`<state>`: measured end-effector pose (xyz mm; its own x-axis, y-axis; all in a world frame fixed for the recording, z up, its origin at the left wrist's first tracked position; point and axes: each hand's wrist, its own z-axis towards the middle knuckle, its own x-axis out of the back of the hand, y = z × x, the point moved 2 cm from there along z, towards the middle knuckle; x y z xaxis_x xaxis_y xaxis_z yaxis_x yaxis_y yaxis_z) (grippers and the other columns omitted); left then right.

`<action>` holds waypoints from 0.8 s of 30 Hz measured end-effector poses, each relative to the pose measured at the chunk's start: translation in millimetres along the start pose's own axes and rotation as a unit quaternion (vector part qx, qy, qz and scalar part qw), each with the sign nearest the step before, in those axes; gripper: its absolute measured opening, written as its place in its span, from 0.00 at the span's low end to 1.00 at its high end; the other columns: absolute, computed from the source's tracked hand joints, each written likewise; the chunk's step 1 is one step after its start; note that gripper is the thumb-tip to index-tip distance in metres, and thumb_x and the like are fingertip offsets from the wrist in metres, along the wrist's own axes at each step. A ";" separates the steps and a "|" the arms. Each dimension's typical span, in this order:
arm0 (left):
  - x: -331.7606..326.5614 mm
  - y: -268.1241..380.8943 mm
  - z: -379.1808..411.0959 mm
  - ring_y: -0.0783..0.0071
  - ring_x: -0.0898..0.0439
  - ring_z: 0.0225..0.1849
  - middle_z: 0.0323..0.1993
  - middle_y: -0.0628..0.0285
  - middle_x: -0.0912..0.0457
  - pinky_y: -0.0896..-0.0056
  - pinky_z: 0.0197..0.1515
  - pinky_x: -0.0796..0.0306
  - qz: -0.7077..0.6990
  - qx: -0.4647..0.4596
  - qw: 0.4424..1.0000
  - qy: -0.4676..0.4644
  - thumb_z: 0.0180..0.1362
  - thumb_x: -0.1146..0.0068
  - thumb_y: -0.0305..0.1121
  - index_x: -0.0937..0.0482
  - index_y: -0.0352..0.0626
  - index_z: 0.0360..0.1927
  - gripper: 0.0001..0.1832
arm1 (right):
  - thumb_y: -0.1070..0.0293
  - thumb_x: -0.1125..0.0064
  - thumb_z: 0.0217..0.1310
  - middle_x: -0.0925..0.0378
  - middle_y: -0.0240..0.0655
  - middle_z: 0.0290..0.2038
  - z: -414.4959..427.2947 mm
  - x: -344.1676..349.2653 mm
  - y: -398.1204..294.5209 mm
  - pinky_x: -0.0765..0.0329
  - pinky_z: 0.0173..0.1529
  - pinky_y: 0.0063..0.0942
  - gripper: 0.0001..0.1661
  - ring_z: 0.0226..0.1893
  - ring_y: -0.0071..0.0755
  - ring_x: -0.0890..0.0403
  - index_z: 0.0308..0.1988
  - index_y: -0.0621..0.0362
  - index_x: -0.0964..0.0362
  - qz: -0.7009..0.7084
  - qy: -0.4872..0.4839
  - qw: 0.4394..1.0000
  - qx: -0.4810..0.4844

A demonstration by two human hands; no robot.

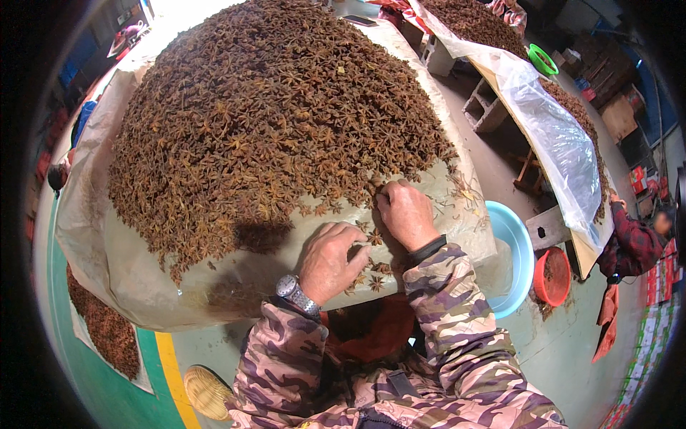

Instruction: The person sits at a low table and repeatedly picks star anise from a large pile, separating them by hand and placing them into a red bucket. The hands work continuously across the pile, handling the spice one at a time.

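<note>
A large heap of dried star anise covers most of a plastic-sheeted table before me. My right hand is at the heap's near right edge, fingers curled down among the pods; their tips are partly hidden. Lower and to the left, my left hand hovers or rests over the bare sheet, thumb and forefinger close together; whether something small is between them is unclear. A few loose star anise pods lie between my hands and the table's near edge. Below that edge, a red container sits in shadow, partly covered by my arms.
Stem bits are scattered at right. A light-blue basin and a red bowl stand beyond the table's right side. Another sheeted table bears more heaps; a person in a checked sleeve works there. A woven basket lies lower left.
</note>
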<state>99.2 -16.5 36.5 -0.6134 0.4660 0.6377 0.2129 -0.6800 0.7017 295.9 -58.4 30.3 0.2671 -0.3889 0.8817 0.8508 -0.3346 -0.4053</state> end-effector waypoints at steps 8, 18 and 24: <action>-2.0 -5.5 -1.6 0.49 0.17 0.48 0.41 0.55 0.14 0.51 0.52 0.23 0.005 -0.020 1.000 0.013 0.60 0.28 0.33 0.15 0.40 0.42 0.11 | 0.67 0.39 0.63 0.13 0.54 0.38 -7.7 14.6 1.0 0.17 0.47 0.58 0.09 0.40 0.66 0.13 0.38 0.60 0.17 -0.052 -0.054 0.997 -0.024; -0.9 -0.8 0.4 0.48 0.16 0.50 0.44 0.53 0.12 0.53 0.56 0.23 0.003 -0.008 1.000 0.004 0.60 0.29 0.29 0.15 0.38 0.43 0.10 | 0.63 0.36 0.66 0.20 0.51 0.42 -10.4 6.9 16.8 0.17 0.47 0.58 0.10 0.42 0.64 0.14 0.39 0.58 0.15 0.018 -0.006 1.000 0.024; -0.1 -2.4 -0.3 0.48 0.15 0.49 0.45 0.53 0.12 0.52 0.56 0.22 0.000 -0.008 1.000 0.011 0.60 0.29 0.28 0.15 0.38 0.44 0.10 | 0.67 0.34 0.67 0.18 0.47 0.41 -14.6 14.0 19.1 0.18 0.48 0.50 0.08 0.43 0.60 0.15 0.41 0.58 0.16 0.037 -0.009 0.999 0.030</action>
<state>98.5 -15.0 34.7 -0.6301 0.4528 0.6309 0.2016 -0.6892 0.6959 309.3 -82.8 31.4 0.3378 -0.3952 0.8543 0.8540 -0.2530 -0.4547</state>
